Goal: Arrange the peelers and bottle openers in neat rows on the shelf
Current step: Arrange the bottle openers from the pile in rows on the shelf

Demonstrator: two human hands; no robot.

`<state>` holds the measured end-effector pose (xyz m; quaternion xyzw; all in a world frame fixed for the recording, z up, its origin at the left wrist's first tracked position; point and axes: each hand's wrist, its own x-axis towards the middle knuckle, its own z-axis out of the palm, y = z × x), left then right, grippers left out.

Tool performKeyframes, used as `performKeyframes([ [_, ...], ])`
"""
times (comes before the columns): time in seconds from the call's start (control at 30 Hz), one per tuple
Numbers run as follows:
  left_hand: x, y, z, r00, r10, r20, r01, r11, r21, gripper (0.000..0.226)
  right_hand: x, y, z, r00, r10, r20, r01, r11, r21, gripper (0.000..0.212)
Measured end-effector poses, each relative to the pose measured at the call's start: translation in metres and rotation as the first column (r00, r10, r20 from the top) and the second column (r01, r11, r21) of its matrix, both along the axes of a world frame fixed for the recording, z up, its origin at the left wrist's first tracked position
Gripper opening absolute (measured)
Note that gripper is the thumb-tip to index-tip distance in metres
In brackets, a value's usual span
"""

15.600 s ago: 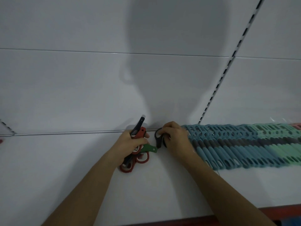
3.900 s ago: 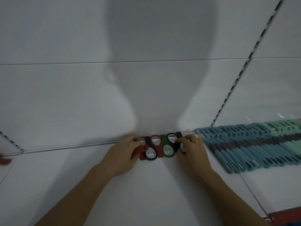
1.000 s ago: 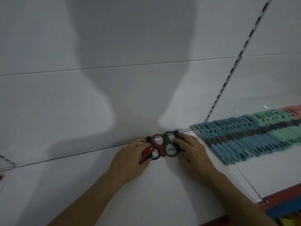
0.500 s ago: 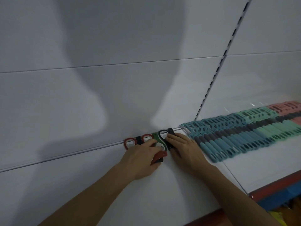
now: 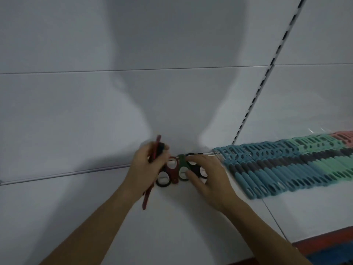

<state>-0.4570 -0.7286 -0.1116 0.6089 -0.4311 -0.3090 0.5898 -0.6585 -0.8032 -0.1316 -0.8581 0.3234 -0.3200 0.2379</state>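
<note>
At the back edge of the white metal shelf [image 5: 181,226], a short row of flat, figure-eight plastic bottle openers [image 5: 172,169] lies side by side in dark red, green and black, tight under the white back panel [image 5: 172,102]. The left hand [image 5: 145,169] has its fingers curled round a slim red opener [image 5: 157,145] held on edge. Something black is pinched with it near the top, though I cannot tell whether that is a second piece. The right hand [image 5: 210,178] lies with spread, straight fingers pressing on the black pieces at the row's right end. The step looks like adding the held opener at the left end. To do it well, lay it flat with its loops pointing the same way as its neighbours and its side touching the last one. Meanwhile the right hand should pin the row so nothing skids. The black loop at the near left sits slightly forward and wants nudging back. Just beside the row on the right, the long overlapping band of teal, mint and pink plastic-handled peelers [image 5: 286,169] sets the line to match.
</note>
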Motion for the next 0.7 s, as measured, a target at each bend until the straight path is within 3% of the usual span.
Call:
performKeyframes([
  [0.03,0.002,0.001,0.006,0.925,-0.029,-0.380,0.009,0.998,-0.054,0.010,0.011,0.008,0.007,0.994,0.046,0.100,-0.063,0.983,0.170,0.025],
  [0.07,0.003,0.003,0.010,0.776,-0.070,-0.627,0.003,0.994,-0.107,0.014,0.024,0.016,0.013,0.979,0.095,0.180,-0.154,0.924,0.351,0.023],
  [0.1,0.004,0.006,0.012,0.669,-0.091,-0.738,-0.017,0.990,-0.138,0.019,0.038,0.023,0.017,0.957,0.139,0.254,-0.250,0.841,0.479,0.023],
  [0.13,0.005,0.009,0.012,0.615,-0.093,-0.783,-0.039,0.988,-0.148,0.024,0.050,0.029,0.017,0.935,0.165,0.314,-0.317,0.786,0.531,0.025],
  [0.23,0.012,0.022,0.010,0.560,-0.070,-0.826,-0.131,0.977,-0.171,0.035,0.078,0.039,0.016,0.903,0.129,0.410,-0.365,0.732,0.575,0.026],
  [0.33,0.027,0.040,0.008,0.481,-0.056,-0.875,-0.190,0.967,-0.167,0.037,0.094,0.036,0.016,0.929,0.042,0.368,-0.278,0.737,0.616,0.028],
  [0.43,0.037,0.056,0.004,0.476,0.026,-0.879,-0.212,0.973,-0.086,0.036,0.110,0.038,0.013,0.942,0.055,0.331,-0.268,0.715,0.646,0.024],
  [0.57,0.039,0.068,0.005,0.515,0.144,-0.845,-0.207,0.977,0.041,0.040,0.129,0.048,0.006,0.973,0.116,0.198,-0.205,0.828,0.522,0.013],
  [0.7,0.055,0.074,0.002,0.376,0.266,-0.887,-0.397,0.912,0.105,0.030,0.135,0.046,0.011,0.988,0.132,0.078,-0.153,0.881,0.447,0.012],
])
